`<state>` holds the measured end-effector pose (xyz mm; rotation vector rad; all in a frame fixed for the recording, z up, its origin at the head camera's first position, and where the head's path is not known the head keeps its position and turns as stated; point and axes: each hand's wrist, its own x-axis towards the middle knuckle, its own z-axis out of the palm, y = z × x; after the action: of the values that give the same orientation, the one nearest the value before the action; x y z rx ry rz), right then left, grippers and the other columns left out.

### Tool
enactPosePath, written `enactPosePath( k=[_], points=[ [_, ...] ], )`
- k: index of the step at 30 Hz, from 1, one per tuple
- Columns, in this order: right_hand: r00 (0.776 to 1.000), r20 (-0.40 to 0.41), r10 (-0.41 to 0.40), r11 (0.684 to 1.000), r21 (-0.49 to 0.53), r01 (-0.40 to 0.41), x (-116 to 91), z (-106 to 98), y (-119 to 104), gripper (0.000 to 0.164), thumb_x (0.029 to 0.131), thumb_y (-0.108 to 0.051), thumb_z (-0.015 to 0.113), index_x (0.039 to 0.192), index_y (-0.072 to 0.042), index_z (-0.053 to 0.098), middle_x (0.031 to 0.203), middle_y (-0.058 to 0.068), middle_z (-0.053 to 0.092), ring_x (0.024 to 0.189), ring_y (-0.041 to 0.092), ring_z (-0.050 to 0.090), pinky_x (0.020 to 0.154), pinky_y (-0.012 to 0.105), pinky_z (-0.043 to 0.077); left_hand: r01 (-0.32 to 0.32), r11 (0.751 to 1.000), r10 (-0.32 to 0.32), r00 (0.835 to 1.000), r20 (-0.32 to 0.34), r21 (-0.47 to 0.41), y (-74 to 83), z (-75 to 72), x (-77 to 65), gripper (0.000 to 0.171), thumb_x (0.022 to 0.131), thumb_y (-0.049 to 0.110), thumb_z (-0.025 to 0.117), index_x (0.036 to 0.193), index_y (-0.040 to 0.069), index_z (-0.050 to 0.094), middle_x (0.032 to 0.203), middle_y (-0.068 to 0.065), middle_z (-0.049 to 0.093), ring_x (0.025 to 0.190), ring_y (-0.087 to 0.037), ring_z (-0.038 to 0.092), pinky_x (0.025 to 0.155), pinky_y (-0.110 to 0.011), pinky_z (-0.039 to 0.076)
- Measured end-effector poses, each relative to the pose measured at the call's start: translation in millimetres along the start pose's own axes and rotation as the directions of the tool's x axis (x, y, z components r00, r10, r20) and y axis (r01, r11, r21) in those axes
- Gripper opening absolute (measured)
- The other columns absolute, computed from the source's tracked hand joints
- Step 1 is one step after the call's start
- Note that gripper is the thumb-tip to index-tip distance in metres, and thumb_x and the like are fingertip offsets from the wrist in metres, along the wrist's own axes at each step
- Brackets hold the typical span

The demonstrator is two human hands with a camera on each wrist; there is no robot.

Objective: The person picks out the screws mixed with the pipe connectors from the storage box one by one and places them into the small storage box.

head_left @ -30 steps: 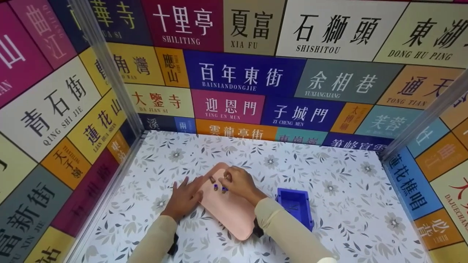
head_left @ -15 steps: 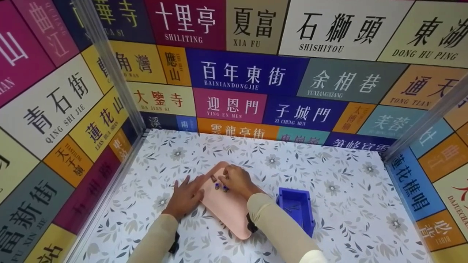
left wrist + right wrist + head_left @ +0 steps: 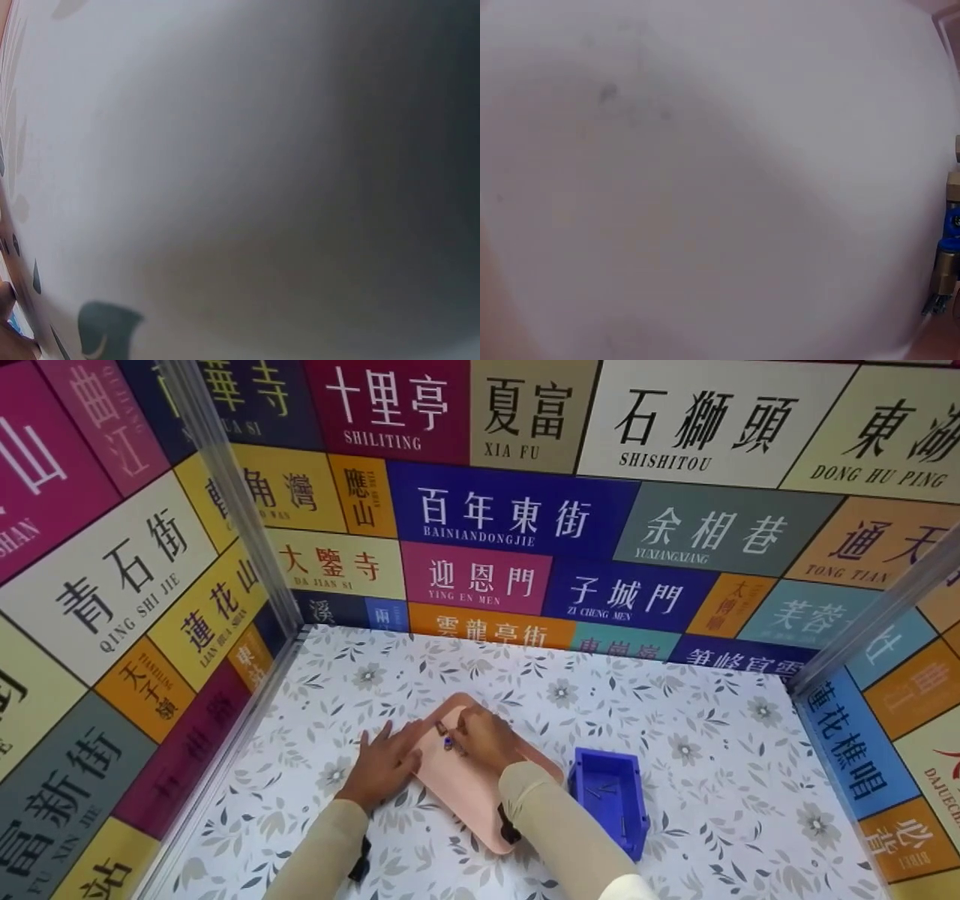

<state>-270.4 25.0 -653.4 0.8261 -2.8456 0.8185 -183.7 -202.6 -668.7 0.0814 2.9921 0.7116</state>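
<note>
A shallow pink tray (image 3: 469, 802) lies slantwise on the patterned tabletop. My left hand (image 3: 381, 766) rests on its left rim with the fingers spread out. Over the tray's upper part, my right hand (image 3: 487, 741) has its fingers curled and pinched together, seemingly around a small brass fitting mostly hidden by the fingertips. Just left of those fingers lie a small brass piece (image 3: 441, 728) and a brass fitting with a blue collar (image 3: 448, 743). At the right wrist view's right edge, blue-collared brass fittings (image 3: 946, 262) sit close to a fingertip.
A blue plastic box (image 3: 640, 810) with a few thin dark pieces (image 3: 600, 791) inside stands right of the tray, close to my right forearm. Walls printed with coloured sign panels (image 3: 510, 510) enclose the white, leaf-patterned tabletop (image 3: 720, 780).
My right hand has shifted slightly down over the blue-collared fittings; the brass piece seen earlier at its fingertips is now mostly hidden. The left hand stays on the tray rim.
</note>
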Motion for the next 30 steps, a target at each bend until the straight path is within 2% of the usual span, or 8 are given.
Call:
enactPosePath(
  k=[7, 13, 20, 22, 30],
  points=[
    [0.994, -0.035, 0.104, 0.995, 0.008, -0.104, 1, 8, -3, 0.018, 0.09, -0.026, 0.076, 0.077, -0.018, 0.067, 0.077, -0.006, 0.061, 0.065, 0.01, 0.057, 0.058, 0.028, 0.048, 0.012, 1.0, -0.012, 1.0, 0.004, -0.016, -1.4, 3.1, 1.1, 0.06, 0.103, 0.058, 0.041, 0.159, 0.049, 0.023, 0.165, 0.018, 0.033, 0.159, -0.029, 0.018, 0.125, -0.066, 0.0],
    [0.989, -0.065, 0.134, 0.99, -0.027, -0.136, 2, 13, -2, 0.017, 0.088, -0.027, 0.078, 0.076, -0.019, 0.068, 0.077, -0.006, 0.065, 0.066, 0.011, 0.061, 0.057, 0.028, 0.05, 0.015, 1.0, -0.015, 1.0, 0.018, -0.009, -1.5, 2.6, 2.5, 0.059, 0.103, 0.061, 0.037, 0.159, 0.052, 0.02, 0.166, 0.02, 0.03, 0.16, -0.028, 0.016, 0.126, -0.065, -0.002],
    [0.98, -0.023, 0.199, 0.98, 0.004, -0.199, 3, 13, -4, 0.023, 0.088, -0.027, 0.076, 0.068, -0.022, 0.066, 0.068, -0.009, 0.063, 0.061, 0.009, 0.058, 0.055, 0.026, 0.047, 0.004, 1.0, -0.004, 1.0, 0.007, -0.016, -2.2, 2.6, 2.2, 0.06, 0.103, 0.06, 0.038, 0.16, 0.049, 0.021, 0.166, 0.02, 0.03, 0.16, -0.028, 0.016, 0.126, -0.065, -0.001],
    [0.98, -0.014, 0.199, 0.98, -0.001, -0.2, 2, 12, -4, 0.024, 0.089, -0.027, 0.076, 0.068, -0.023, 0.066, 0.068, -0.009, 0.062, 0.061, 0.009, 0.057, 0.056, 0.026, 0.047, 0.002, 1.0, -0.001, 1.0, 0.006, -0.016, -2.5, 3.0, 2.1, 0.06, 0.103, 0.06, 0.038, 0.16, 0.049, 0.021, 0.166, 0.02, 0.03, 0.16, -0.028, 0.016, 0.126, -0.065, -0.001],
    [0.99, -0.067, 0.124, 0.992, -0.022, -0.126, 1, 13, -2, 0.026, 0.091, -0.02, 0.072, 0.065, -0.021, 0.067, 0.068, -0.008, 0.065, 0.062, 0.01, 0.059, 0.054, 0.024, 0.047, -0.029, 1.0, 0.029, 1.0, 0.005, -0.012, 0.1, -2.8, -2.1, 0.059, 0.105, 0.054, 0.038, 0.161, 0.043, 0.024, 0.166, 0.014, 0.033, 0.159, -0.031, 0.019, 0.125, -0.067, 0.002]
  ],
)
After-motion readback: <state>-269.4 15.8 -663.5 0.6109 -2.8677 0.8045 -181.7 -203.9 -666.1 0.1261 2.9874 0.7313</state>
